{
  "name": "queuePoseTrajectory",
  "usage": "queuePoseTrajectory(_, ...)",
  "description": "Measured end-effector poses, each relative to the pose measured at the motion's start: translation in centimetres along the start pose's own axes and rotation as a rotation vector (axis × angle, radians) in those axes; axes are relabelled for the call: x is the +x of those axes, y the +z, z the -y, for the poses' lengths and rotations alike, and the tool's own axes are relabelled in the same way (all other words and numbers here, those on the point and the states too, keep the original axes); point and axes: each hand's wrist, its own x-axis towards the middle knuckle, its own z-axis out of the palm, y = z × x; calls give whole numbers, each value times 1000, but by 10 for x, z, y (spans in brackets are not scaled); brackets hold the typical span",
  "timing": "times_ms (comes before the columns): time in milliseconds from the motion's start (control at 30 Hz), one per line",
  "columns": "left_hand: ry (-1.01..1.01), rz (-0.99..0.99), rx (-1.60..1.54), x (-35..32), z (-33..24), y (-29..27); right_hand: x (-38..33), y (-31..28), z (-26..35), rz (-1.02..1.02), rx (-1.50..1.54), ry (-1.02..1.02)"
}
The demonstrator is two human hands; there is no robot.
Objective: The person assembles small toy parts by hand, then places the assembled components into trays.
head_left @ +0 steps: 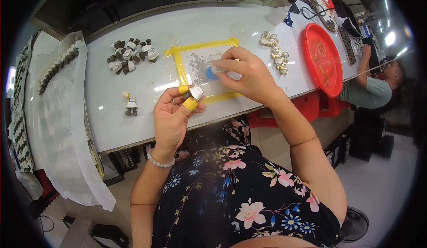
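Note:
My left hand (174, 112) is raised over the table's near edge, its fingertips wrapped in yellow tape, pinching a small white and brown figurine (194, 92). My right hand (247, 73) hovers over a clear sheet framed with yellow tape (180, 65), fingertips closed on a small white and blue piece (212, 71). Grey specks dot the sheet. A heap of similar figurines (130, 54) lies on the table's left part. One figurine (130, 104) stands alone near the front edge. Another heap of pale pieces (275, 51) lies to the right of the sheet.
A red round tray (322, 58) rests at the table's right end. A white squeeze bottle (279, 14) lies behind it. Rows of figurines on white paper (58, 63) fill the left side. Another person (376, 87) sits at the far right. A fan (356, 223) stands on the floor.

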Motion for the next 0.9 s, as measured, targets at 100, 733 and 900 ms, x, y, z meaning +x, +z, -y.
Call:
queuePoseTrajectory(100, 19, 12, -13, -1, 4, -4, -1, 0, 0, -8, -2, -10)
queuePoseTrajectory(733, 23, 48, -25, -1, 2, -3, -4, -1, 24, 123, 707, 230)
queuePoseTrajectory(900, 31, 46, -28, -2, 4, -3, -5, 2, 24, 146, 688, 236)
